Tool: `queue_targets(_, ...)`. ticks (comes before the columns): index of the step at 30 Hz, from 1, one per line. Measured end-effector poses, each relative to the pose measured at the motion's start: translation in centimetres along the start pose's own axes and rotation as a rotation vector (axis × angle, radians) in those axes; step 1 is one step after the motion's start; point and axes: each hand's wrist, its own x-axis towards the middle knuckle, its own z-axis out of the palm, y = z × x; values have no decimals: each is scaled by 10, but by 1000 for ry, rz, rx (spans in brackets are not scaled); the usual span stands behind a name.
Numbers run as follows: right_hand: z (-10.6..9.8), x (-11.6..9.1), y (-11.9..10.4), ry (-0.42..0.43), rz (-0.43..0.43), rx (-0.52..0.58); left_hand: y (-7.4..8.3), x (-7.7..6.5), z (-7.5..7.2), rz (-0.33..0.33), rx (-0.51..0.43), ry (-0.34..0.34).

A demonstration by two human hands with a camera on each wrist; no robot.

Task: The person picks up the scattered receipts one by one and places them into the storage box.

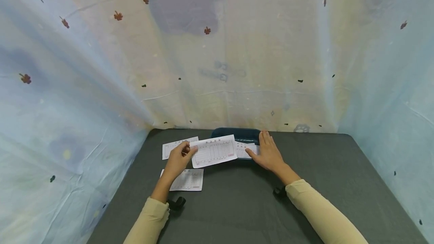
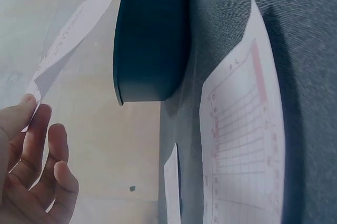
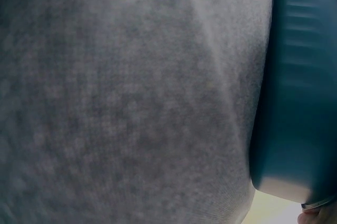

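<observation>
My left hand (image 1: 178, 160) pinches a printed paper form (image 1: 215, 151) between thumb and fingers. The form is raised in front of a dark teal tray (image 1: 237, 132), covering part of it. In the left wrist view, the form (image 2: 68, 37) tilts up beside the tray's end (image 2: 150, 40). More printed forms (image 1: 245, 150) lie in the tray. My right hand (image 1: 270, 156) rests at the tray's right end with fingers straight, its thumb over those forms. The right wrist view shows mostly the tray's side (image 3: 300, 87) and a bit of a finger.
Two places on the grey tabletop (image 1: 237, 206) hold loose forms: one form (image 1: 169, 149) behind my left hand, another form (image 1: 190, 181) near that wrist. A patterned cloth curtain (image 1: 244, 63) hangs behind the table and along both sides.
</observation>
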Motion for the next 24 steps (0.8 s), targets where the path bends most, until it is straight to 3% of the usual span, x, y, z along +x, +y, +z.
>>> queue_targets(18,2,1,0,-21,3,10,-3,26,14,-23,33,-2)
queue_targets(24,0,0,0,9,-4,13,-4,37,22,-22,27,-18)
